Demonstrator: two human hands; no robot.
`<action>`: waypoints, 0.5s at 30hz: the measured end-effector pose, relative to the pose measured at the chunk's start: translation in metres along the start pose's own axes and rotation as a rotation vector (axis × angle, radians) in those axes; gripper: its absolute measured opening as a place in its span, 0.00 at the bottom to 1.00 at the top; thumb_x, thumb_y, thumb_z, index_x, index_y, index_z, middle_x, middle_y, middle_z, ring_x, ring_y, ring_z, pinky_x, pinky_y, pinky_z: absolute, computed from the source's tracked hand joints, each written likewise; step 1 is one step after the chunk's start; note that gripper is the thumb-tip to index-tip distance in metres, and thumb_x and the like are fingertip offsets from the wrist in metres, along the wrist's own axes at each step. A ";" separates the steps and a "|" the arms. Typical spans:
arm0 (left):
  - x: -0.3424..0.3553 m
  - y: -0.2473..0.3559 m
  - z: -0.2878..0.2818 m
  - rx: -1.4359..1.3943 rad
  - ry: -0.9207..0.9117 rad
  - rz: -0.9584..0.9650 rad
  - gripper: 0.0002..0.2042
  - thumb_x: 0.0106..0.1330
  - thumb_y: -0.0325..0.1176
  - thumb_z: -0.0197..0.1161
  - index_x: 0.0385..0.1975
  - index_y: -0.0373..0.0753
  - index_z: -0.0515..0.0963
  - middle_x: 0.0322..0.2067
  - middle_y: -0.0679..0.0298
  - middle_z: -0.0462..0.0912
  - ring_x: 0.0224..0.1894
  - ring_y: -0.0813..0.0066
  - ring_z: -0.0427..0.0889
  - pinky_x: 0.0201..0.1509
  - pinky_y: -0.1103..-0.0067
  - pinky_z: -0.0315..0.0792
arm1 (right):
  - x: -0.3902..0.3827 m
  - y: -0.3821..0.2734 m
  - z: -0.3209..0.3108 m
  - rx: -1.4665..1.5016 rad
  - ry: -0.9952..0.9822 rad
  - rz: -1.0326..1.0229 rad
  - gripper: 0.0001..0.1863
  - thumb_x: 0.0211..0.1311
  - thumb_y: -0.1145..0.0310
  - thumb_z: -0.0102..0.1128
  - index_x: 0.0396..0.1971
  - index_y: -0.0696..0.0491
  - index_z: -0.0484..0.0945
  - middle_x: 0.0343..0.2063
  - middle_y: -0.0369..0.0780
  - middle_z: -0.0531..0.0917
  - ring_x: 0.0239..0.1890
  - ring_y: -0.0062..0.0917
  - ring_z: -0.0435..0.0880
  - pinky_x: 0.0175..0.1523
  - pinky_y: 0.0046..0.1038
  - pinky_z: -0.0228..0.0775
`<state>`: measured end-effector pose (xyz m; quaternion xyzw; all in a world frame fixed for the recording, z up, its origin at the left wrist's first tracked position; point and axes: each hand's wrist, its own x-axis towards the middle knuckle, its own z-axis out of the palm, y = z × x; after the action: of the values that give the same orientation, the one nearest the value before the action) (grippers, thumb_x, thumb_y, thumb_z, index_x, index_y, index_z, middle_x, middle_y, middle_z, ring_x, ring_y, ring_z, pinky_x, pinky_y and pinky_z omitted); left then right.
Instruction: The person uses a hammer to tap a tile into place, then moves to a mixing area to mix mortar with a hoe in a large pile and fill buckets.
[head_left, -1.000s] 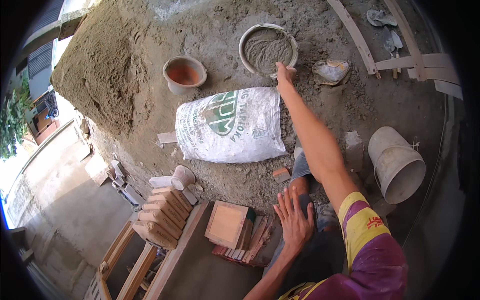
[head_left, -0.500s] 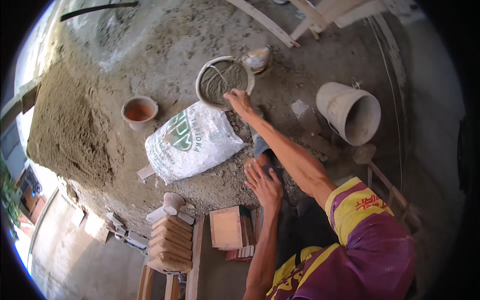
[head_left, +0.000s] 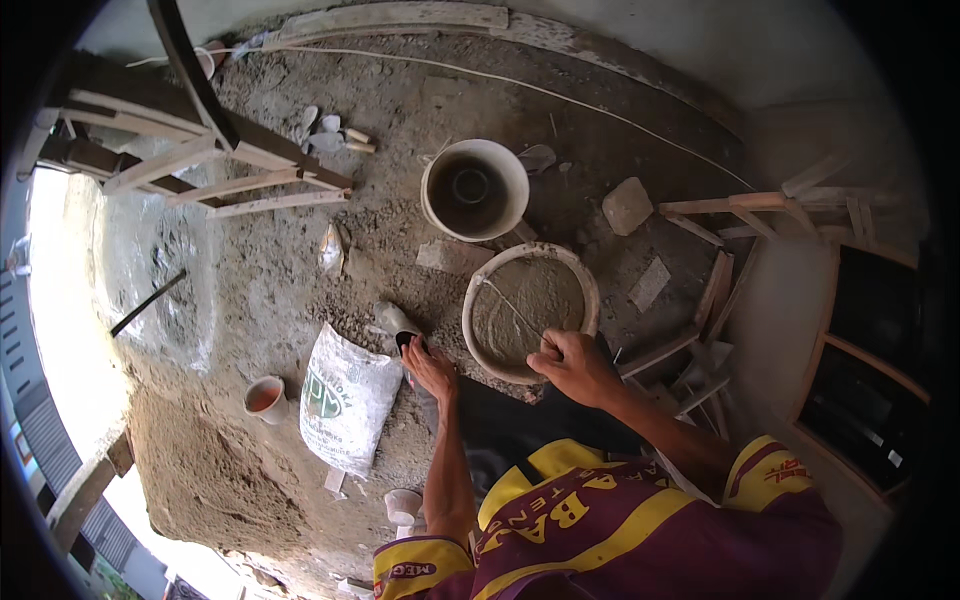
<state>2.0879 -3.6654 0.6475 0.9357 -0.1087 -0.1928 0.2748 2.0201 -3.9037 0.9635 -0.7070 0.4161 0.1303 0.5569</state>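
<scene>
A round pale bucket (head_left: 590, 300) full of wet grey mortar (head_left: 525, 305) stands on the ground ahead of me. Across its top runs a thin wire handle (head_left: 508, 302). My right hand (head_left: 572, 362) is closed round the handle's near end, at the bucket's near rim. To the left, my left hand (head_left: 430, 372) reaches over my lower leg with its fingers stretched out, holding nothing. Just beyond those fingers shows a grey boot (head_left: 396, 320). A white sack (head_left: 350, 400) with green print lies left of that hand.
Beyond the mortar stands a larger bucket (head_left: 522, 185). A small pot (head_left: 265, 397) with an orange inside sits left of the sack, near a sand heap (head_left: 210, 470). Wooden trestles (head_left: 215, 165) stand far left, with more wooden frames (head_left: 715, 290) at right. Trowels (head_left: 325, 135) lie at the back.
My view has swung to the right. The mortar bucket, held by its handle in my right hand, now stands farther from the sack and close beside the larger bucket, which now appears upright.
</scene>
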 end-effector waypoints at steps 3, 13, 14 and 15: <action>-0.061 0.133 0.048 -0.686 -0.376 -0.260 0.19 0.78 0.41 0.52 0.62 0.39 0.71 0.65 0.52 0.72 0.71 0.49 0.68 0.77 0.48 0.55 | -0.107 -0.026 -0.130 0.066 0.058 -0.037 0.20 0.64 0.64 0.69 0.23 0.53 0.65 0.18 0.33 0.69 0.22 0.16 0.67 0.29 0.28 0.62; -0.243 0.565 0.048 -1.573 -1.363 -0.330 0.24 0.79 0.49 0.47 0.68 0.43 0.67 0.69 0.57 0.68 0.72 0.52 0.68 0.76 0.49 0.60 | -0.379 -0.042 -0.436 0.037 0.533 -0.460 0.11 0.66 0.66 0.69 0.29 0.55 0.77 0.18 0.27 0.71 0.24 0.08 0.67 0.30 0.20 0.60; -0.255 0.609 0.040 -1.615 -1.430 -0.293 0.25 0.79 0.50 0.47 0.68 0.44 0.66 0.70 0.58 0.68 0.72 0.52 0.68 0.76 0.49 0.60 | -0.403 -0.046 -0.456 -0.004 0.628 -0.487 0.13 0.71 0.62 0.64 0.32 0.57 0.80 0.18 0.29 0.73 0.24 0.09 0.69 0.31 0.20 0.62; -0.265 0.648 0.030 -1.659 -1.476 -0.248 0.25 0.79 0.51 0.47 0.69 0.44 0.66 0.70 0.58 0.68 0.72 0.53 0.68 0.76 0.49 0.60 | -0.425 -0.049 -0.477 -0.017 0.702 -0.516 0.13 0.71 0.63 0.62 0.33 0.58 0.81 0.18 0.30 0.75 0.23 0.12 0.71 0.31 0.22 0.64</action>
<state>1.7724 -4.1327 1.0644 0.1230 0.0110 -0.7400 0.6612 1.6597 -4.1413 1.4366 -0.7938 0.3888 -0.2579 0.3901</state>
